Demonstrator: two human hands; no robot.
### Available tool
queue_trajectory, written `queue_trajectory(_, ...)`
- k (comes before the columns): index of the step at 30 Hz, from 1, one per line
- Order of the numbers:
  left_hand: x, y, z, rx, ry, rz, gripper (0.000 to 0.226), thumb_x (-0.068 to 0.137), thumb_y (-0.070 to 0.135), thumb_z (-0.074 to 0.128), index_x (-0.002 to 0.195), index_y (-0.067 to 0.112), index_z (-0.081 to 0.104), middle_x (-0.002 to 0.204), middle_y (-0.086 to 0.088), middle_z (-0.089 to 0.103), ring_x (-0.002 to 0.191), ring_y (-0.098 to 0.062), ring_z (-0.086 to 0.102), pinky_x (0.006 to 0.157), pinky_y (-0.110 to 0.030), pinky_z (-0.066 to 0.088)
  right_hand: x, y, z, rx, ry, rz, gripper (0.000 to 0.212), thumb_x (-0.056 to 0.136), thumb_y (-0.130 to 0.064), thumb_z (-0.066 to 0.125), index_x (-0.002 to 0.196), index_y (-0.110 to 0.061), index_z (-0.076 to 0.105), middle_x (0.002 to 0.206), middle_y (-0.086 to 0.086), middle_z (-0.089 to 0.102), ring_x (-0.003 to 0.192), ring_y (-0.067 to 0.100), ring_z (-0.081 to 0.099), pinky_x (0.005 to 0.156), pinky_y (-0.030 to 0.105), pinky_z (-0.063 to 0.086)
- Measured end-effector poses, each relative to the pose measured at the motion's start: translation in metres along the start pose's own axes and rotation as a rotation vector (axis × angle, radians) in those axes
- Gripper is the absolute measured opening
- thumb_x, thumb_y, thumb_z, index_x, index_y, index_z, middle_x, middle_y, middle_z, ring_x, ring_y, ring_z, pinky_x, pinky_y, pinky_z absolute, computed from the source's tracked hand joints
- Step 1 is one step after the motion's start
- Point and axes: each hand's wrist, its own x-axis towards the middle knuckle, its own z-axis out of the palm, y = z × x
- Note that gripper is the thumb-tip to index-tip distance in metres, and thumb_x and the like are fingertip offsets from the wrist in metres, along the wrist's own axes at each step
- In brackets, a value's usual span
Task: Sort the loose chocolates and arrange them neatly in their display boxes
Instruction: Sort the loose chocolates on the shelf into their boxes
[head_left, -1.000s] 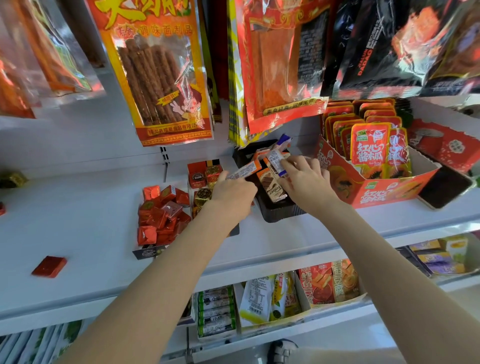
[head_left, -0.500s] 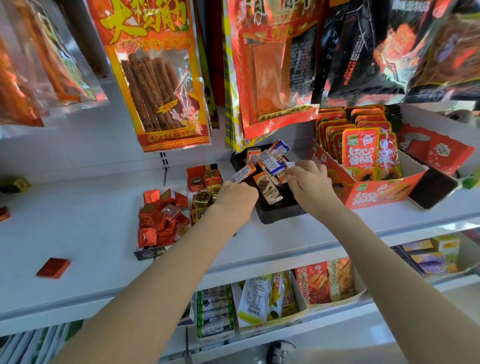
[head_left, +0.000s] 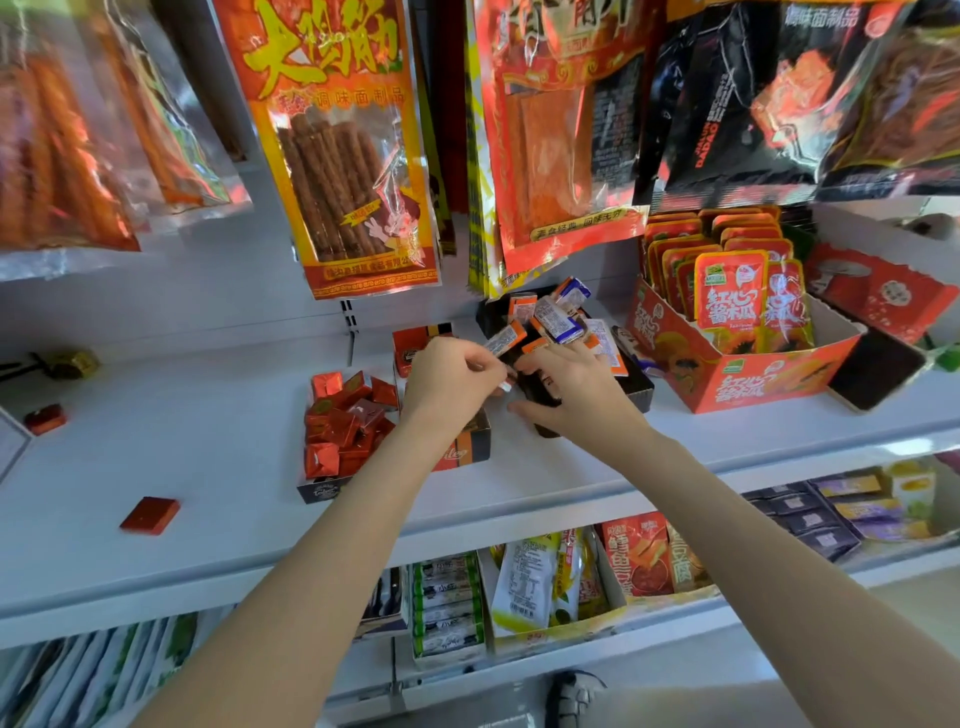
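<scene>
A black display tray (head_left: 638, 385) on the white shelf holds several orange and blue wrapped chocolates (head_left: 558, 317). My left hand (head_left: 452, 376) pinches one orange-and-white chocolate (head_left: 505, 339) at the tray's left edge. My right hand (head_left: 571, 395) lies across the tray's front with fingers spread over the chocolates; whether it holds one is hidden. Left of the hands, a small box (head_left: 317, 491) is filled with red foil squares (head_left: 345, 415). Another orange box (head_left: 465, 454) sits under my left wrist. One red square (head_left: 150, 514) lies loose at the front left.
A red carton of orange sachets (head_left: 737, 384) stands right of the tray. A gold chocolate (head_left: 72, 364) and a red one (head_left: 45, 418) lie at the shelf's far left. Snack bags (head_left: 343, 156) hang above. The lower shelf (head_left: 519, 597) holds more packets.
My right hand has come down from the raised chocolates onto the tray's front. My left hand moved a little right, still pinching its chocolate.
</scene>
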Motion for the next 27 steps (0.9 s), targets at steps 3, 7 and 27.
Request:
queue_trajectory(3,0.003,0.001,-0.007,-0.131,-0.015,-0.072,0.015,0.081,0.016,0.063,0.090,0.010,0.073,0.089,-0.006,0.072,0.084,-0.017,0.067,0.084,-0.038,0.055,0.006,-0.002,0.004,0.105,0.021,-0.043,0.036,0.078,-0.019,0.069,0.109,-0.006,0.059,0.106,0.011,0.059,0.097,0.025,0.052,0.085,0.035,0.046)
queue_trajectory(7,0.002,0.005,-0.012,-0.268,-0.042,-0.133,0.013,0.083,0.013,0.059,0.086,0.010,0.071,0.086,-0.006,0.072,0.080,-0.016,0.070,0.085,-0.033,0.054,0.016,0.000,0.008,0.016,0.168,-0.001,0.021,0.079,-0.008,0.063,0.100,-0.004,0.060,0.099,0.013,0.063,0.095,0.033,0.050,0.077,0.037,0.039)
queue_trajectory(27,0.069,-0.006,0.033,0.798,-0.260,0.112,0.040,0.088,0.011,0.051,0.127,0.010,0.039,0.122,-0.016,0.056,0.116,-0.034,0.049,0.096,-0.041,0.032,-0.014,0.064,-0.033,0.079,0.036,0.157,0.020,0.082,0.003,0.056,0.098,-0.007,0.063,0.088,0.000,0.055,0.084,0.017,0.047,0.072,0.021,0.030)
